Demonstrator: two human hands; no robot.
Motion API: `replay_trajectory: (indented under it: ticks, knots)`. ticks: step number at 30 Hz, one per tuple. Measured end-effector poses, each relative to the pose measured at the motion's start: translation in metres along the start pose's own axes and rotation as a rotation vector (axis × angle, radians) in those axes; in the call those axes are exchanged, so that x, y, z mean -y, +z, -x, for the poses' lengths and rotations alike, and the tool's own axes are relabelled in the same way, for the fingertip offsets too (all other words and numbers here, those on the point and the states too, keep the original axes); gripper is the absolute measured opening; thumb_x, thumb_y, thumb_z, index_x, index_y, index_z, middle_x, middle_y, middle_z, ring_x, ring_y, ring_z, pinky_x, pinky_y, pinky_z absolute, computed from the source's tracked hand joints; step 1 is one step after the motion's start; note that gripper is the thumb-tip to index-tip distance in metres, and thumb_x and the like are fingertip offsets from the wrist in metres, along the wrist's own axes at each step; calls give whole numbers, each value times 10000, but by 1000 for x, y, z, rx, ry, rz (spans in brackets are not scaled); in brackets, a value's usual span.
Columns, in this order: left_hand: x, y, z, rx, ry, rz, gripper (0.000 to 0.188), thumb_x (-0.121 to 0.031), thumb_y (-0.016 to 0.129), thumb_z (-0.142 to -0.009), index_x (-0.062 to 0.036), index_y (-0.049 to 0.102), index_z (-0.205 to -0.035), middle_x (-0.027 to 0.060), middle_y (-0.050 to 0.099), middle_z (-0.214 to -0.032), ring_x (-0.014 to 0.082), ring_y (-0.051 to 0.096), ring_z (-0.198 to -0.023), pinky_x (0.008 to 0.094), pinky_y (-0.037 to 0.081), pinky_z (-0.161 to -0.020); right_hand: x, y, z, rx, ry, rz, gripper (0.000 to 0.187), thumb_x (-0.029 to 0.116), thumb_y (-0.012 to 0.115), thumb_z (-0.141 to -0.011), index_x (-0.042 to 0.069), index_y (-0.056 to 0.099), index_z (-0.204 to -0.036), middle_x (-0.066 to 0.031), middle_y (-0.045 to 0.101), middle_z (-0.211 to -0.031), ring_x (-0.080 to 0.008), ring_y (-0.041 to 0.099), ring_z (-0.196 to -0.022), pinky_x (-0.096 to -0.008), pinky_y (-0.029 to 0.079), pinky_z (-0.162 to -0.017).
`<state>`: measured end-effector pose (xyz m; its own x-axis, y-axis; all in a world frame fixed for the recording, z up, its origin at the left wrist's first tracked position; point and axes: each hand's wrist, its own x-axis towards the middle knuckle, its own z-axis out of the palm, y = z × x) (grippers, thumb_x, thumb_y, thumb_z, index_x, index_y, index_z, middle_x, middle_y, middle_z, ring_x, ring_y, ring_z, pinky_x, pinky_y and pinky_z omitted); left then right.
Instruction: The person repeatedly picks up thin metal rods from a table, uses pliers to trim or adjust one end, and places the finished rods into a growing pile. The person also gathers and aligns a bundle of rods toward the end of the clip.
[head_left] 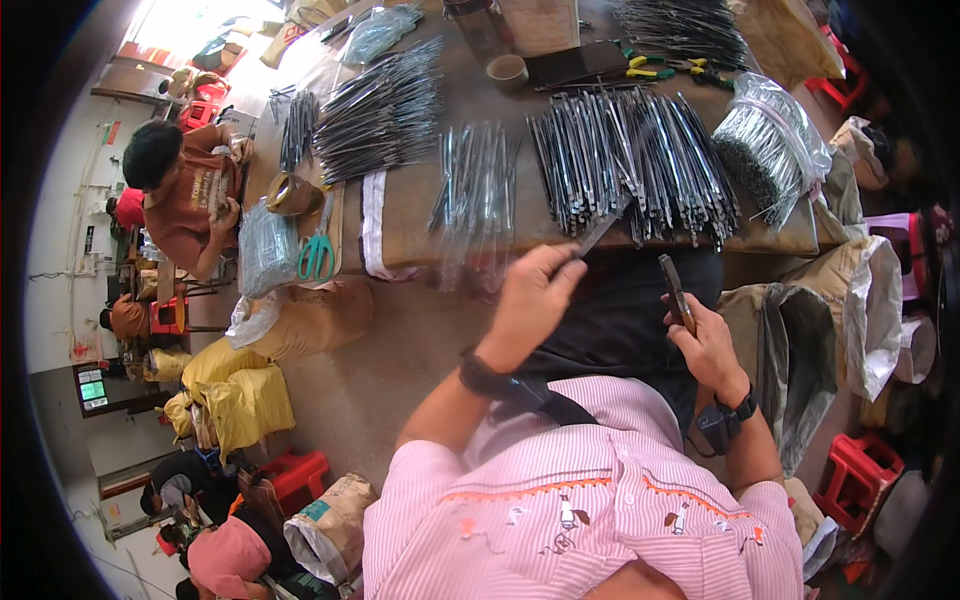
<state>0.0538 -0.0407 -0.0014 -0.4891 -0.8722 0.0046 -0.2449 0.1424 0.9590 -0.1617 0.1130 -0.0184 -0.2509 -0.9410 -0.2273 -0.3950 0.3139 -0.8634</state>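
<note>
Near the table's front edge, my left hand (535,305) is closed in a pinch on a thin flat metal strip (603,229), which points up and right toward the pile of dark metal strips (590,160). My right hand (708,345), to the right over my lap, is wrapped round a slim dark tool (672,280) with a brownish handle; its exact kind is unclear. The tool stands upright, apart from the strip. Left of the pile lie several clear plastic sleeves (478,185), with strip-like pieces showing among them.
More metal strips (380,110) lie at the table's left. A clear bag of strips (770,150) sits at the right. Pliers (650,68), a cup (507,72) and teal scissors (317,250) rest on the table (410,215). Open sacks (800,340) stand right; a person (185,200) sits left.
</note>
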Motion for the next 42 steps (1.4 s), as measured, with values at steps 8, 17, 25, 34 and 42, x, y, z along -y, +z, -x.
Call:
replay_trajectory:
  ticks: [8,17,25,34,42]
  knots:
    - [61,-80,-59,-209,-214,-286,247,-127,576,-862,92,619,-967,155,633,-726,191,613,-658,328,486,-613,-6,-1,1,-27,4,-174,295,81,520,-809,-13,564,-1085,-95,641,-801,-199,618,-682,-303,498,-681]
    - [44,-55,-55,-412,195,-786,277,-178,607,-844,0,655,-1052,206,586,-915,379,590,-852,431,473,-811,-9,2,3,8,77,-374,277,30,480,-832,-36,552,-1091,-65,607,-792,-123,583,-630,-256,490,-606]
    - [74,1,-110,-206,-191,-652,295,-279,635,-828,2,589,-907,248,640,-910,440,605,-877,500,482,-773,1,13,-1,86,12,-373,267,33,481,-827,-27,559,-1074,-64,603,-766,-121,583,-612,-245,473,-573]
    - [77,-7,-114,-47,-185,-845,346,-190,626,-756,-11,544,-1041,261,644,-949,441,607,-958,497,487,-821,-42,-25,10,-104,132,-592,158,56,547,-786,5,571,-934,-50,602,-783,-120,581,-738,-262,469,-665]
    - [57,-18,-110,36,-483,327,204,-72,645,-801,57,564,-938,89,608,-792,182,618,-634,278,506,-574,-73,-65,-19,-282,-83,-1526,336,164,439,-837,29,497,-1140,-93,568,-886,-184,532,-735,-293,455,-662]
